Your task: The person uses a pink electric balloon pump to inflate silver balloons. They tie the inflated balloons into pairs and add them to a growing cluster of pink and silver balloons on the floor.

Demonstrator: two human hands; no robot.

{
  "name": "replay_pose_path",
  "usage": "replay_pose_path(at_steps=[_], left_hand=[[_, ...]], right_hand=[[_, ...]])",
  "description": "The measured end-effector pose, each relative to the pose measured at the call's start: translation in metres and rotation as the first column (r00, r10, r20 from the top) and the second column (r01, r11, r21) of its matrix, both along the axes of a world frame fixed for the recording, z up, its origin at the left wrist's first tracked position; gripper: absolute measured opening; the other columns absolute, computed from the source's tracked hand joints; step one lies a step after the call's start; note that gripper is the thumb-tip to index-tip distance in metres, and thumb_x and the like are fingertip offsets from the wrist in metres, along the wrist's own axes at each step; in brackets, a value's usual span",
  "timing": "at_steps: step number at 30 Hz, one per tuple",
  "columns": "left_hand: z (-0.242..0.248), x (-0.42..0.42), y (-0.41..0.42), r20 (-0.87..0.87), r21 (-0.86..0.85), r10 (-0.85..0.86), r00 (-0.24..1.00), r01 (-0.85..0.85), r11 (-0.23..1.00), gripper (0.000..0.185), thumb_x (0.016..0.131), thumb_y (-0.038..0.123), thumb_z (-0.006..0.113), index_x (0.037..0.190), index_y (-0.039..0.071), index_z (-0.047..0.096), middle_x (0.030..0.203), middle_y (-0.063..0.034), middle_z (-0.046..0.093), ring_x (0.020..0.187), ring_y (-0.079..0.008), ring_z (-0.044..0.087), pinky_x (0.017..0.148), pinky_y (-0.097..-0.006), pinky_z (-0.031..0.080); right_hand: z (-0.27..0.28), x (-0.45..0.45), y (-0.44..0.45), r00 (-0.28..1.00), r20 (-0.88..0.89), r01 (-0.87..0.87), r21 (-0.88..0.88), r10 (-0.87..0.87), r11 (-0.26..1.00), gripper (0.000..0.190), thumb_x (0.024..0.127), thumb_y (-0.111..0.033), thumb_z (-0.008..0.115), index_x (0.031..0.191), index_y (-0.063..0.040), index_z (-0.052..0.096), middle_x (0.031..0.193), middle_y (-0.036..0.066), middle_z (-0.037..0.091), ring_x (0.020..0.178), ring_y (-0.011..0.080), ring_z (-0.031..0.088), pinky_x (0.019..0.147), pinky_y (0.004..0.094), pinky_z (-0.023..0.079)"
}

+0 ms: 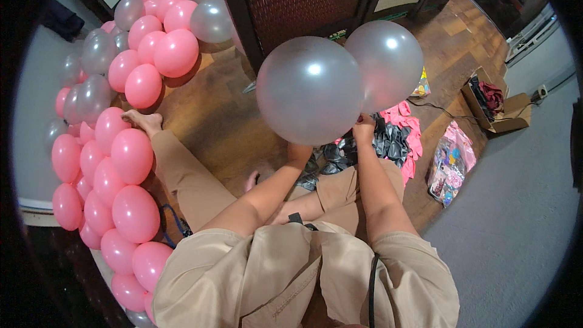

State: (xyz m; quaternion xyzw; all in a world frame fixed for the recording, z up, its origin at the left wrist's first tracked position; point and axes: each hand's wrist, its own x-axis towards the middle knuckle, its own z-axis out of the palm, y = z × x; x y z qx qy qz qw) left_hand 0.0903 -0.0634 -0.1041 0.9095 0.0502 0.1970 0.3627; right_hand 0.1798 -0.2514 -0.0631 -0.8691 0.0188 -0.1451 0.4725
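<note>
Two inflated silver balloons stand before me, a large near one (309, 91) overlapping a second one (385, 66) behind and to its right. My right hand (363, 128) has its fingers closed at the lower edge of the second balloon, where the two meet; the neck itself is hard to make out. The near balloon covers my left hand, and only the wrist shows below it. Under my arms lies a heap of uninflated black or dark grey balloons (391, 141), with uninflated pink balloons (413, 132) along its right side.
Inflated pink balloons (132, 150) and silver balloons (93, 98) line the left side past my outstretched leg. Dark woven panels (309, 0) stand ahead. On the right are a plastic packet (451, 164), an open cardboard box (512, 111), a cable (448, 113) and a grey wall (505, 218).
</note>
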Motion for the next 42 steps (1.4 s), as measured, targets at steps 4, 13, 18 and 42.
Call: replay_pose_path(at_steps=[4,13,18,42], left_hand=[[0.012,-0.003,-0.001,0.056,0.043,-0.119,0.991,0.117,0.992,0.033,0.08,0.019,0.055,0.109,0.002,0.055,0.114,-0.0197,0.053,0.104,-0.0375,0.049,0.087,-0.0417,0.04],[0.022,0.082,0.062,0.133,0.043,-0.124,0.983,0.12,0.992,0.047,0.082,0.026,0.054,0.122,0.003,0.046,0.128,-0.0173,0.044,0.117,-0.0318,0.04,0.098,-0.039,0.031],[0.024,0.093,0.062,-0.144,-0.277,-0.048,0.988,0.006,0.961,0.044,0.082,0.033,0.054,0.116,0.005,0.053,0.124,-0.0162,0.049,0.116,-0.0308,0.043,0.098,-0.0381,0.031],[0.25,-0.165,0.248,0.228,-0.446,0.174,0.958,-0.056,0.893,0.029,0.088,0.023,0.05,0.071,0.002,0.059,0.089,-0.0048,0.061,0.121,-0.0198,0.038,0.099,-0.0336,0.026]], right_hand=[[-0.003,0.004,0.008,1.0,0.022,0.007,0.069,-0.009,0.998,0.025,0.077,-0.022,0.06,0.085,0.001,0.063,0.076,0.02,0.062,0.065,0.0313,0.06,0.062,0.0351,0.045],[0.021,0.017,-0.023,0.998,-0.014,0.047,0.762,-0.056,0.646,0.029,0.091,-0.029,0.046,0.068,-0.011,0.041,0.057,-0.003,0.038,0.046,0.0053,0.036,0.039,0.0215,0.027],[0.041,0.021,-0.07,0.979,0.016,0.155,0.578,-0.201,0.801,0.035,0.09,-0.031,0.048,0.089,0.002,0.059,0.075,0.004,0.058,0.064,0.0151,0.051,0.057,0.0312,0.04],[0.215,-0.097,0.16,0.61,0.462,-0.771,0.157,0.644,0.617,0.021,0.085,-0.017,0.054,0.07,-0.003,0.061,0.079,0.005,0.062,0.091,0.0189,0.057,0.107,0.0463,0.012]])
